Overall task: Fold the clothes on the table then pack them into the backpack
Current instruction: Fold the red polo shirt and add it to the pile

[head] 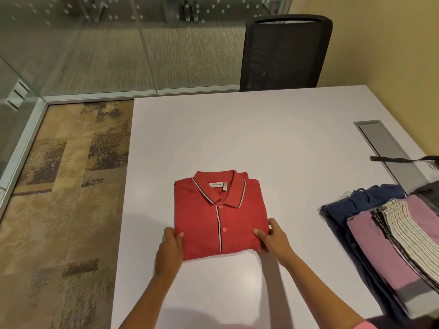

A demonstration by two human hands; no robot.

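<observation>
Red polo shirt (pixel 221 217): folded, collar up, laid on white table (pixel 273 138). Near left corner is pinched by left hand (pixel 172 243); near right corner is pinched by right hand (pixel 273 238). Folded clothes pile (pixel 384 238) lies well apart, right.

- Left hand (pixel 171 245) and right hand (pixel 273 238): both bare, no rings, no gloves.
- Forearms: bare up to the frame's bottom edge.
- Pink sleeve (pixel 363 326) edge on the right arm, bottom-right corner.
</observation>
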